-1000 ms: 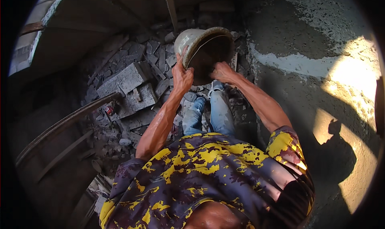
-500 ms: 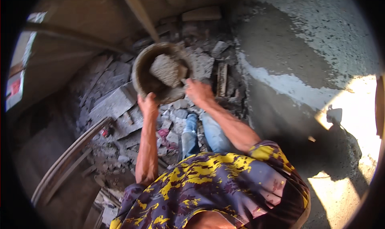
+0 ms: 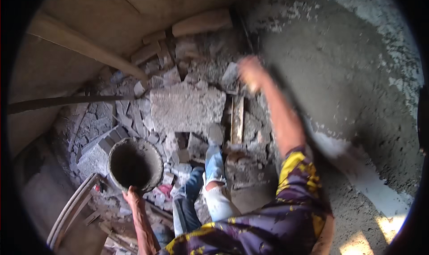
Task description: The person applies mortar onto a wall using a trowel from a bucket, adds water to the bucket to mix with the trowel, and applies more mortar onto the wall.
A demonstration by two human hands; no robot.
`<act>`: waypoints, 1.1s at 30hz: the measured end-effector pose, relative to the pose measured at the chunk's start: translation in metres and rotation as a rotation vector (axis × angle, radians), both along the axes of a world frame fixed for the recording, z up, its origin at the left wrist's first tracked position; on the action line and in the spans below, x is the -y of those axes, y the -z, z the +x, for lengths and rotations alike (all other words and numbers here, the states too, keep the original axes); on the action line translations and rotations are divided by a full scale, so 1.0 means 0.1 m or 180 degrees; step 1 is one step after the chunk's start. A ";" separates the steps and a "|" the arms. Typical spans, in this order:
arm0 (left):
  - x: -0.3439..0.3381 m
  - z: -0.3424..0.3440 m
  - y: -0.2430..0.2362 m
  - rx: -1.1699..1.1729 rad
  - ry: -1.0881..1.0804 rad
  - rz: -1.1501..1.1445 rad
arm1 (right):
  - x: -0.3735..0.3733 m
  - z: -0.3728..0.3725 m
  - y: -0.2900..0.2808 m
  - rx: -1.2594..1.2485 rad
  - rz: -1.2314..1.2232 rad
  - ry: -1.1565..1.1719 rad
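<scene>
Grey bucket [image 3: 136, 162], rim in the grip of the left hand [image 3: 132, 196], right hand [image 3: 252, 71] (blurred, opening and hold unclear) well apart.

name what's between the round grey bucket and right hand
In the head view, a broad grey concrete slab and broken grey rubble lie between bucket and right hand.

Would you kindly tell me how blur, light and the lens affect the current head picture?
Head view: motion blur smears the right hand, while the left hand is clearer; shadow darkens the inside of the bucket; sun patches glare at lower right; the fisheye lens leaves a black, rounded border.
</scene>
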State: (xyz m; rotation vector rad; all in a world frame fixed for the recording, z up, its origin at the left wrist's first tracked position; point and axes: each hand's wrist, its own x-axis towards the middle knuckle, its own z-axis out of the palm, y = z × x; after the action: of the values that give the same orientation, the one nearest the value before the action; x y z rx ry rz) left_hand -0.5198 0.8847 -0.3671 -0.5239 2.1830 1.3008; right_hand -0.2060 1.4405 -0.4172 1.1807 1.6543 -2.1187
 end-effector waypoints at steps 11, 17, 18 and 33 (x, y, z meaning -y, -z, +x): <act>-1.05 0.71 -0.54 0.0329 0.0710 0.0619 | 1.85 0.23 -1.75 0.0555 0.1105 -0.0600; -2.33 1.01 -1.54 -0.0149 0.2181 0.1035 | 1.94 -0.68 -1.96 0.1133 0.4386 -0.1324; -2.47 0.97 -1.79 -0.0113 0.2264 0.0739 | 2.14 -0.89 -2.01 0.1729 0.4795 -0.1842; -1.71 0.64 -2.65 -0.1554 0.3112 0.1102 | 2.34 -0.76 -2.46 0.0495 0.2798 -0.1997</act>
State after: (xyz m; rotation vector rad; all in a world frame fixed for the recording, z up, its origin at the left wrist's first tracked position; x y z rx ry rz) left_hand -0.4553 1.0554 -0.1025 0.9768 2.0063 1.2195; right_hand -0.2816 1.2062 -0.1716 0.7666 2.5227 -0.9036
